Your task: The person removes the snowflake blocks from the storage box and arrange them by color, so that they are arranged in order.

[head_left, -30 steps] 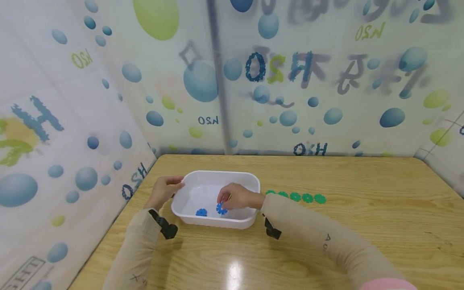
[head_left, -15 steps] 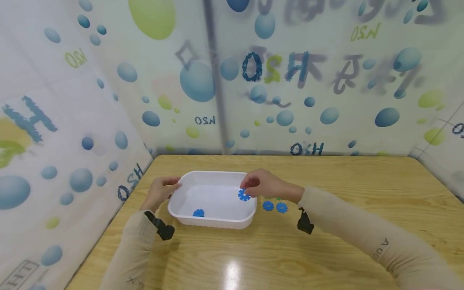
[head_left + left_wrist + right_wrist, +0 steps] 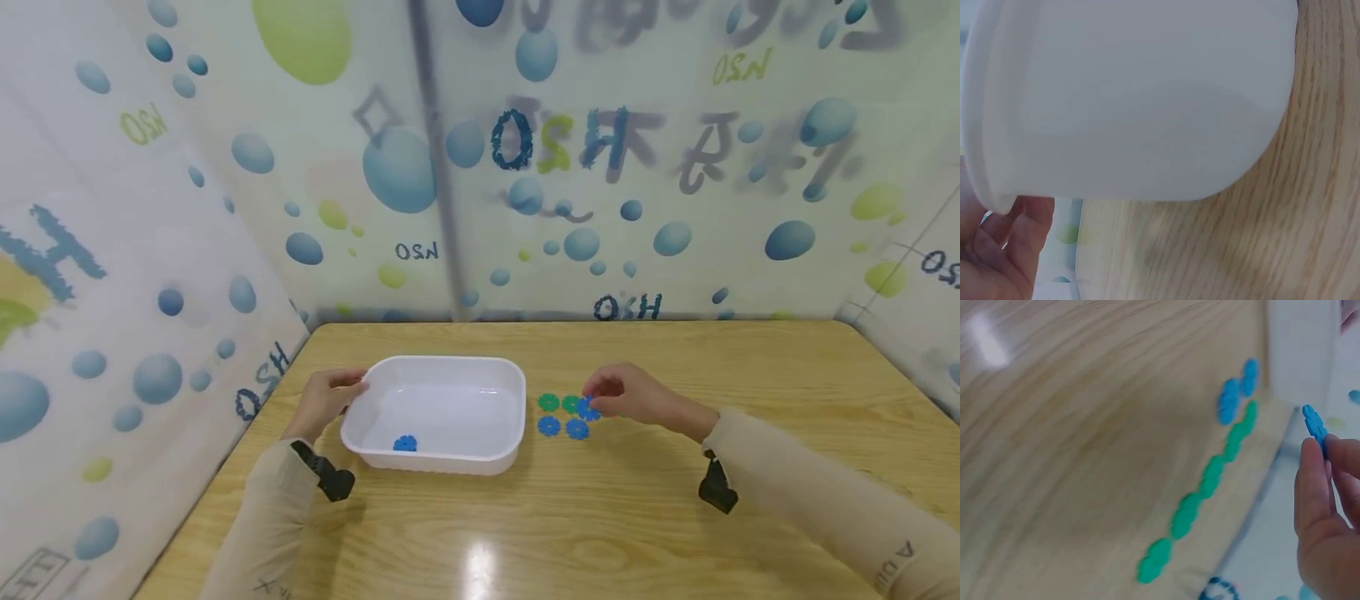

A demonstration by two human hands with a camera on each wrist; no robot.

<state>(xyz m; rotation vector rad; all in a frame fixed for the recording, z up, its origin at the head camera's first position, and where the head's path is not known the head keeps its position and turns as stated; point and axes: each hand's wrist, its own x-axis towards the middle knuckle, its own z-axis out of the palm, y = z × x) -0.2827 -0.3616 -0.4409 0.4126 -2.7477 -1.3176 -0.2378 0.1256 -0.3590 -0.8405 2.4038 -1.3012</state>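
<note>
My right hand (image 3: 637,396) pinches a blue snowflake building disc (image 3: 1314,425) between thumb and fingertips, over the table to the right of a white plastic basin (image 3: 435,460). Two more blue snowflake discs (image 3: 549,426) lie flat beside the basin. Behind them runs a row of green snowflake discs (image 3: 1210,477); in the head view my right hand hides part of this row. My left hand (image 3: 321,406) grips the basin's rim at its left end, with fingers under the lip in the left wrist view. One blue disc (image 3: 406,443) sits inside the basin near its front wall.
The wooden table (image 3: 637,542) ends at the back against a white curtain (image 3: 675,167) printed with blue and green drops. A similar printed sheet (image 3: 112,250) rises close along the left table edge.
The right hand has lifted a blue disc from the basin and carried it rightward over the table, by the laid-out discs. The left hand stays on the basin's rim.
</note>
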